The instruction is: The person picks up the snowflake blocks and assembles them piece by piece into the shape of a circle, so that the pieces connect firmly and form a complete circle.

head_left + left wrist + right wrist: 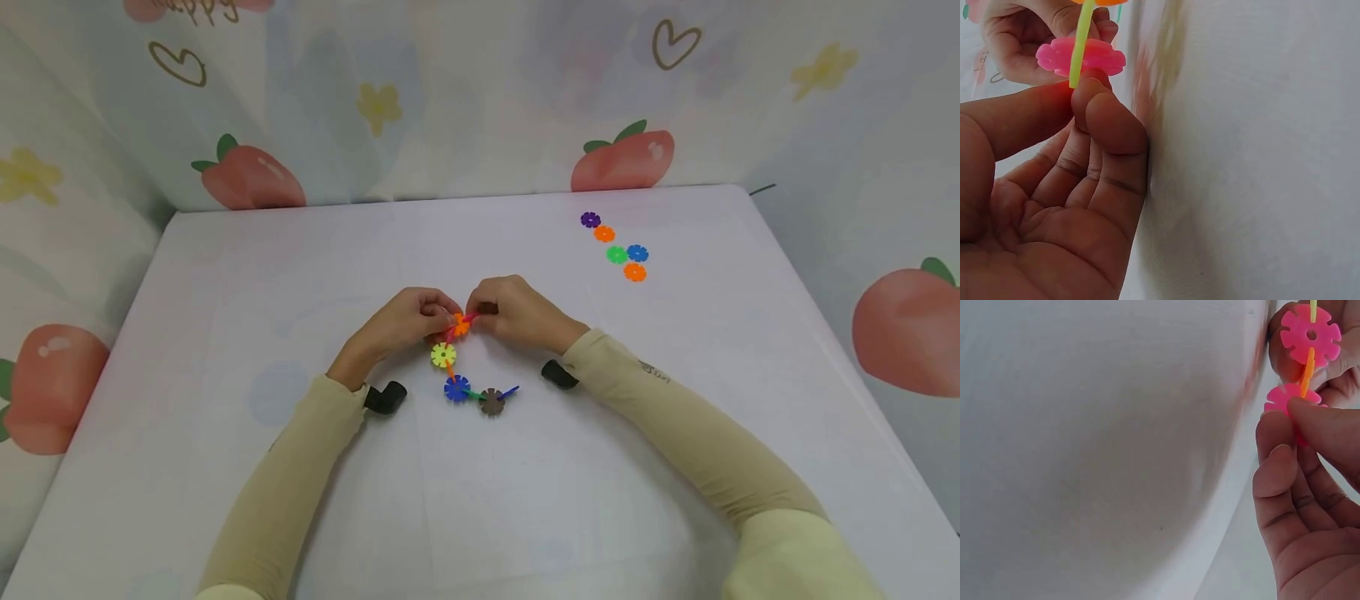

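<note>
A curved chain of slotted plastic snowflake discs lies between the hands in the head view. At its upper end, my left hand (405, 321) pinches an orange disc (461, 326) between thumb and fingertips. My right hand (523, 317) grips a pink disc (1280, 396) joined to that orange one. Another pink disc (1295, 336) links the orange disc to a yellow disc (438, 359). Farther down, an edge-on orange disc, a blue disc (456, 389), a green disc, a brown disc (492, 404) and a second blue disc (510, 392) follow. Fingertips partly cover both held discs.
Several loose discs lie at the back right of the white table (225, 333): a purple disc (586, 220), orange discs, a green disc (612, 256) and a blue disc (637, 252). Black wrist devices (386, 398) sit by both sleeves. A patterned curtain (465, 100) hangs behind the table.
</note>
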Tool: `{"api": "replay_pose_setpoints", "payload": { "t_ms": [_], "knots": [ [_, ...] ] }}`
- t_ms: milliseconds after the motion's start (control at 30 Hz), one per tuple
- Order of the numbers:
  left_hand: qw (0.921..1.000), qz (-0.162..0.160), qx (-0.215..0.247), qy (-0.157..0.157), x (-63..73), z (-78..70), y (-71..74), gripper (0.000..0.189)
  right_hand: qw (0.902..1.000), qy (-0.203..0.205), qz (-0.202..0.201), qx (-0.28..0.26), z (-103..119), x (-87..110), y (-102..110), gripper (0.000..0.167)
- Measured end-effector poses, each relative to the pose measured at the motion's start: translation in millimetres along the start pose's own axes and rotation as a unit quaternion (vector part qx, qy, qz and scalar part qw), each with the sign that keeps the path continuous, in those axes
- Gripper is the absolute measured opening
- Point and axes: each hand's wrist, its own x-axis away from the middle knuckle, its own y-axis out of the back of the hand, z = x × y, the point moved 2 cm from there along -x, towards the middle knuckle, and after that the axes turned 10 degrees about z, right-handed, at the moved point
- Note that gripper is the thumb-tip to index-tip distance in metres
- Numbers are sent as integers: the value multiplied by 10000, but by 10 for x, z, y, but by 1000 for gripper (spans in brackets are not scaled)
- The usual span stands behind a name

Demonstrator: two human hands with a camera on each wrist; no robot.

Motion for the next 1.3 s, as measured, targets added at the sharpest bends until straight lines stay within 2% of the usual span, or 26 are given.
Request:
{"api": "replay_pose_setpoints", "payload": {
  "t_ms": [200, 433, 667, 833, 1033, 1200, 1300],
  "knots": [
    [9999, 33, -93, 39, 1, -1, 6, 22, 9995, -306, -1, -77, -4, 47, 90, 10],
    [9997, 20, -154, 169, 21, 14, 12, 17, 9972, -732, 15, -128, -78, 145, 174, 16],
    [9994, 113, -213, 232, 29, 5, 21, 14, 9928, -1157, -304, -53, -258, 281, 370, 19],
    [9990, 189, -206, 363, 42, 5, 47, 15, 9859, -1553, -609, -96, -445, 426, 597, 22],
    [9990, 187, -148, 365, 109, 15, 81, 18, 9776, -1836, -1033, 21, -680, 635, 869, 21],
    [9994, 148, -82, 303, 135, 74, 108, 18, 9651, -2257, -1328, 40, -870, 868, 1042, 23],
    [9996, 152, -32, 236, 150, 106, 124, 18, 9571, -2563, -1355, -22, -981, 994, 1112, 28]
  ]
}}
